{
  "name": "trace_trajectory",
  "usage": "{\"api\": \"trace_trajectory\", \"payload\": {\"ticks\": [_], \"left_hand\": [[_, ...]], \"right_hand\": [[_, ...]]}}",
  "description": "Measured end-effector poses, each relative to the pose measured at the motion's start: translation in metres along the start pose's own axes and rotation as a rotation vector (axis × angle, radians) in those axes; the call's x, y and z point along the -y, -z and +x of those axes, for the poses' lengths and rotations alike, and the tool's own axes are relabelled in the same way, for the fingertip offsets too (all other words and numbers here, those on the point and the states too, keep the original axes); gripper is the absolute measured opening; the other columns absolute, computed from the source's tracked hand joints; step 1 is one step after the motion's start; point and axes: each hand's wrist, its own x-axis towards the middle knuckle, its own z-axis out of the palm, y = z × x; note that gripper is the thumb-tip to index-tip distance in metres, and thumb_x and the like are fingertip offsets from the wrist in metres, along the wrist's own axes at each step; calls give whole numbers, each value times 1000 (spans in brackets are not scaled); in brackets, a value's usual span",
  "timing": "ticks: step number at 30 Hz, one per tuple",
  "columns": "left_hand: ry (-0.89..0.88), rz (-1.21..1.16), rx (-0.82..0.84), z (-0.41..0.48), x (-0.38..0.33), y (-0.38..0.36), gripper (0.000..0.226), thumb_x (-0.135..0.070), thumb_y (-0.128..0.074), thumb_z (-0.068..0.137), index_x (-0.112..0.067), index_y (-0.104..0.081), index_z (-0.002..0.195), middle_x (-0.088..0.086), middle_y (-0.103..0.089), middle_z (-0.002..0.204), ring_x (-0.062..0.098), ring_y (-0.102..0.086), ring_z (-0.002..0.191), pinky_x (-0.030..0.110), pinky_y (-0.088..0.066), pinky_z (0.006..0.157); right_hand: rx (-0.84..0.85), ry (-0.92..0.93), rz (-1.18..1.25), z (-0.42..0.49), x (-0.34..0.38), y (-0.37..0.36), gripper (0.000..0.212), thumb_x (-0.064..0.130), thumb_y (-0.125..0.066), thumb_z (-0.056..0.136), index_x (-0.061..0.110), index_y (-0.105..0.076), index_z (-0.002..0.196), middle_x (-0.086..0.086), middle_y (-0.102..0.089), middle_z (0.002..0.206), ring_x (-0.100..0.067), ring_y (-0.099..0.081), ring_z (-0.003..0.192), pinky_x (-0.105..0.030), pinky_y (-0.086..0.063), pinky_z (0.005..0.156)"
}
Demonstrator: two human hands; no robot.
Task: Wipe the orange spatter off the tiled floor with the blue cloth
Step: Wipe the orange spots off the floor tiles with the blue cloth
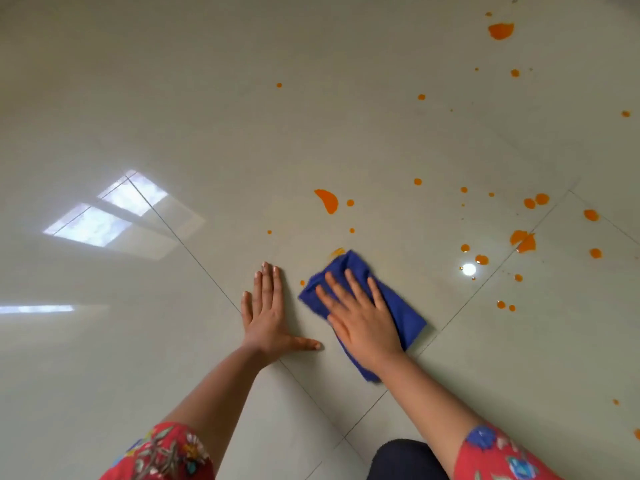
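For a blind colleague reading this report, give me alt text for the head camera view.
A person's right hand presses a blue cloth flat on a glossy pale tiled floor, while the left hand rests flat beside it. Orange spatter dots the tiles ahead and to the right of the cloth.

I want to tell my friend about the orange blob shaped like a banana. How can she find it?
Find the blue cloth under the right hand. Look just beyond the cloth's far tip. That blob is a long curved crescent, while the spots around it are small round dots.
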Motion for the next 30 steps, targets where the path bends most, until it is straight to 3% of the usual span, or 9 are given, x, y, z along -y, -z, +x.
{"api": "trace_trajectory", "payload": {"ticks": [3, 8, 13, 17, 18, 22, 24, 27, 30], "left_hand": [[4, -16, 17, -2, -1, 1, 157, -95, -51, 32, -23, 43, 135, -6, 51, 142, 9, 48, 129, 34, 29, 106], [8, -14, 4, -1, -4, 3, 157, -86, -66, 41, -21, 39, 139, -5, 50, 143, 10, 48, 130, 34, 31, 106], [105, -64, -29, -13, 3, 11, 158, -76, -75, 43, -23, 37, 141, -4, 48, 144, 11, 46, 132, 46, 21, 113], [155, -36, 9, -17, 20, 16, 164, -83, -71, 35, -23, 43, 136, -3, 53, 140, 13, 49, 129, 49, 26, 108], [150, -40, 12, -16, 22, 15, 164, -83, -72, 35, -24, 44, 134, -3, 54, 140, 13, 49, 129, 49, 26, 108], [152, -51, 14, -16, 22, 15, 163, -81, -74, 35, -24, 45, 132, -2, 51, 142, 13, 47, 131, 50, 24, 110], [155, -61, 23, -15, 23, 15, 164, -81, -74, 34, -25, 45, 132, -3, 51, 142, 13, 47, 130, 50, 23, 110], [151, -80, 26, -15, 23, 15, 167, -81, -74, 31, -24, 43, 135, -2, 52, 142, 12, 48, 130, 49, 26, 108], [139, -82, 26, -16, 24, 14, 167, -83, -73, 31, -23, 43, 136, -3, 53, 140, 13, 48, 130, 48, 27, 107]], "right_hand": [[-3, 81, -34, -44, -30, 1, 53, 42, -35, 98, 34, -28, 151, 8, -21, 160, -23, -29, 145, -49, -21, 116], [-85, -307, 58, 48, -34, 15, 52, 41, -30, 97, 31, -34, 149, 4, -31, 157, -27, -29, 145, -52, -20, 116], [-9, 109, -20, -1, -11, -3, 51, 41, -34, 99, 34, -31, 150, 8, -23, 159, -24, -32, 144, -50, -20, 117], [-53, -228, -10, -28, -45, 2, 54, 41, -29, 99, 31, -27, 151, 5, -20, 160, -27, -25, 146, -51, -19, 117], [-63, -226, -2, -30, -37, 2, 55, 41, -30, 98, 30, -27, 151, 4, -20, 160, -28, -24, 147, -52, -18, 117], [-37, 189, 40, -19, 32, -6, 54, 43, -41, 97, 34, -33, 149, 5, -23, 160, -29, -33, 143, -53, -20, 116], [-57, 215, 34, 25, 43, -5, 52, 43, -41, 98, 35, -33, 149, 7, -27, 159, -27, -32, 143, -52, -21, 116], [-70, -32, 11, 63, 19, 1, 52, 42, -38, 98, 34, -34, 149, 7, -27, 158, -24, -29, 145, -49, -17, 118], [-159, -390, 29, 24, 19, -2, 55, 43, -34, 98, 32, -28, 152, 5, -22, 160, -26, -23, 147, -52, -16, 117]]}}
